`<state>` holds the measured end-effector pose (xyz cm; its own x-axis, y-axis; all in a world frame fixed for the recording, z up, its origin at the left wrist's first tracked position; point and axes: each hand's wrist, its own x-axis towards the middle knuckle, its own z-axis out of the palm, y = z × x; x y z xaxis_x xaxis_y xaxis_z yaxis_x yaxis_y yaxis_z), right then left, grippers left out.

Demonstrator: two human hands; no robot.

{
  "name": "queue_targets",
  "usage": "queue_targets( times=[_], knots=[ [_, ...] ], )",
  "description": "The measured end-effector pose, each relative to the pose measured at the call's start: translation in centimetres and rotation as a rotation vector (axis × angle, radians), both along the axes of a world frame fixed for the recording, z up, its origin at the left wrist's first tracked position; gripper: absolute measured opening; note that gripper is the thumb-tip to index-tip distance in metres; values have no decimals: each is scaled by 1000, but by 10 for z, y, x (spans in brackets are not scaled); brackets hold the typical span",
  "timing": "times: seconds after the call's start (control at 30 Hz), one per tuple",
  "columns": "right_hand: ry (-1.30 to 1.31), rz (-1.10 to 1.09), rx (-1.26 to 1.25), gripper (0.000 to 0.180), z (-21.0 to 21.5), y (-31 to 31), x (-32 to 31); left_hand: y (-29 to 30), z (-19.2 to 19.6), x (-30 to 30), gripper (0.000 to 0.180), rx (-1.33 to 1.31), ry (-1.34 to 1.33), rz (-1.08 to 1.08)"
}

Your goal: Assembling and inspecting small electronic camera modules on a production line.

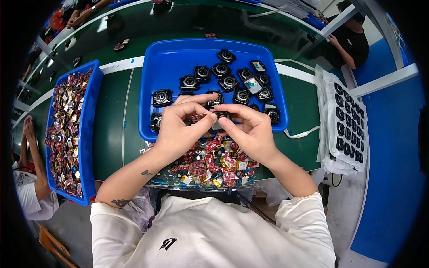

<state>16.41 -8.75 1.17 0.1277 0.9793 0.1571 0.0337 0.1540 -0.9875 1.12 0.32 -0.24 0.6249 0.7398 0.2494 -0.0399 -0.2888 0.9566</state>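
bench: long green worktable (111,116) with white edge strips | floor: blue (393,169) on the right, grey strip beside it | light: overhead glare reflecting off the far tabletop | frame: white rails (384,80) at right

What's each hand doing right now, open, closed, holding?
Left hand: fingers pinched on a small red circuit board.
Right hand: fingers pinched on a small black housing.

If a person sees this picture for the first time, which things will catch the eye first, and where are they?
First come the two bare hands at the centre: the left hand and the right hand meet over a small dark part pinched between their fingertips. Behind them lies a bright blue tray with black round-faced modules, and below the hands a clear tray of red parts. At far left a long blue bin brims with similar red pieces.
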Motion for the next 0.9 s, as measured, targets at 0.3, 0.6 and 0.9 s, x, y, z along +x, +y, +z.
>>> queue_targets(
  times=[0.3,0.6,0.9],
  knots=[
    [102,-47,-21,23,0,0,0,-4,5,0,8,-17,17,-4],
    [161,-25,-25,21,4,2,7,-5,3,1,13,103,-37,10],
    [145,-101,16,19,2,-2,11,-9,5,1,13,243,-78,29]
  ],
)
